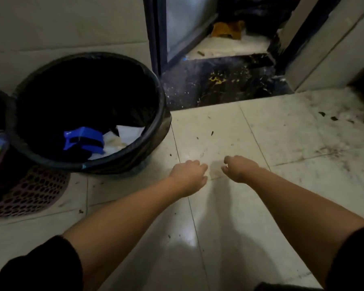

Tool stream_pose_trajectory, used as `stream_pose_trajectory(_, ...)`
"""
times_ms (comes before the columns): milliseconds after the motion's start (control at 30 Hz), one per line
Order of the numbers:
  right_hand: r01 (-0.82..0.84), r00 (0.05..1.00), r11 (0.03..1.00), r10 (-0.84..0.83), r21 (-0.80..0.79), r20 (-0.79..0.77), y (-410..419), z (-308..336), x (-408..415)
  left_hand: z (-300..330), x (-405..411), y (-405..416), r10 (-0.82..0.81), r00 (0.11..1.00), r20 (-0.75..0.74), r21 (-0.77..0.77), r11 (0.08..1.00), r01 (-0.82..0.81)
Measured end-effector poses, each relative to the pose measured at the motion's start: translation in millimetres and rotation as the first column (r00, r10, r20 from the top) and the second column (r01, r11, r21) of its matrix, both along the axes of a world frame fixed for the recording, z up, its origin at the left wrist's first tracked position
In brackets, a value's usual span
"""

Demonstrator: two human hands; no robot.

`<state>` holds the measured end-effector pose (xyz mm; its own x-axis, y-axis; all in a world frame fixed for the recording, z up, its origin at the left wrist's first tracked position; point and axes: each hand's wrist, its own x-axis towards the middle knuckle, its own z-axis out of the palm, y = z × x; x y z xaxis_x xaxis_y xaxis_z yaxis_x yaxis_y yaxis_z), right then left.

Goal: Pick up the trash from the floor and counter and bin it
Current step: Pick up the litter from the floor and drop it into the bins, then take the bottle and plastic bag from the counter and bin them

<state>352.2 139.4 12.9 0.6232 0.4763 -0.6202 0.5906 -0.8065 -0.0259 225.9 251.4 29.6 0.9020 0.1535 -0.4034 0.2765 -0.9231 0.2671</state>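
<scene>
A round bin (pixel 162 114) lined with a black bag stands on the tiled floor at the left. Inside it lie a blue plastic piece (pixel 83 139) and white paper (pixel 128 133). My left hand (pixel 189 175) reaches out low over the floor just right of the bin, fingers curled, nothing visible in it. My right hand (pixel 239 169) is beside it, a short gap away, fingers also curled down with nothing seen in them. Small dark scraps (pixel 212 133) lie on the tiles beyond both hands, and more bits (pixel 327 116) lie at the right.
A perforated pinkish basket (pixel 29 192) with a dark bag sits at the far left, touching the bin. A dark marble threshold (pixel 219 80) leads to a doorway with a dark door frame (pixel 156 34); a yellow cloth (pixel 227 29) lies beyond. The floor at the right is stained.
</scene>
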Motion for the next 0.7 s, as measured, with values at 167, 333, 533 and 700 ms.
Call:
stream_pose_trajectory(167, 0.062, 0.988, 0.998, -0.059, 0.018, -0.14, -8.5, -13.0, -64.8, -19.1, -54.8, -1.9, 0.112, 0.971, -0.21, -0.075, 0.989, -0.13)
stream_pose_trajectory(333, 0.012, 0.945, 0.996, -0.041, -0.09, -0.325, -35.7, 17.7, -149.1, 8.4, -118.1, -21.7, 0.123, 0.897, -0.426, -0.095, 0.979, -0.179)
stream_pose_trajectory(533, -0.075, 0.905, 0.981, -0.008, -0.18, -0.425, -49.3, 119.8, -202.1, 113.3, -158.6, -37.9, 0.084, 0.834, -0.545, -0.109, 0.979, -0.17)
stream_pose_trajectory(700, -0.053, 0.91, 0.987, -0.014, -0.15, -0.415, -37.6, 253.6, -199.0, 245.1, -161.0, -33.0, 0.118, 0.84, -0.529, -0.113, 0.972, -0.207)
